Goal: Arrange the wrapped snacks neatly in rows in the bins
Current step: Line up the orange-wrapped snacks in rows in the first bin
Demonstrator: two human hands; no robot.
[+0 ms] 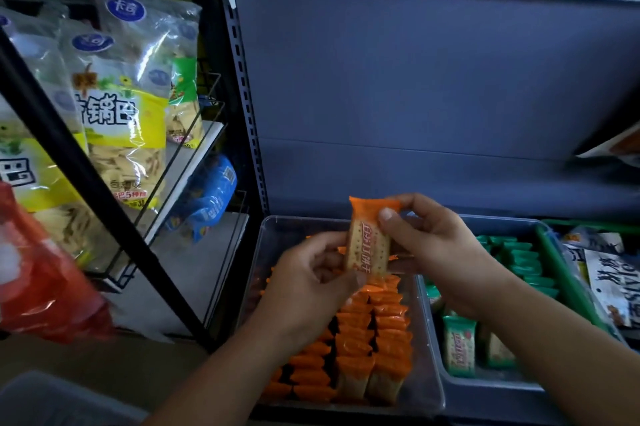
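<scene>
Where the bins sit: low against the grey back panel (415, 79) of a shop shelf, side by side, with a black wire rack (104, 197) of large snack bags (117, 121) off to the left.
Clear bin: the clear bin (434, 387) lies beneath both hands. Orange rows (374, 332) stand on edge in its near and right parts; the far left corner looks unfilled.
Grey bin: the grey bin (485, 387) touches the clear one on the right and holds green packets (459, 346), rowed at the back, a few upright in front.
Left hand: the left hand (311, 280) has its fingers curled, pinching the packet's lower end.
Right hand: the right hand (440, 252) clasps the upper end between thumb and fingers.
Orange packet: the orange packet (369, 245) is upright in the air, printed face to the camera, above the far end of the orange rows and in no row yet.
Crimped end: the crimped end (362, 204) is probably the weak spot. If it snags a neighbour while being wedged in, the unbraced standing packets could topple in a chain. If one hand lets go early, the packet may drop flat across a row.
</scene>
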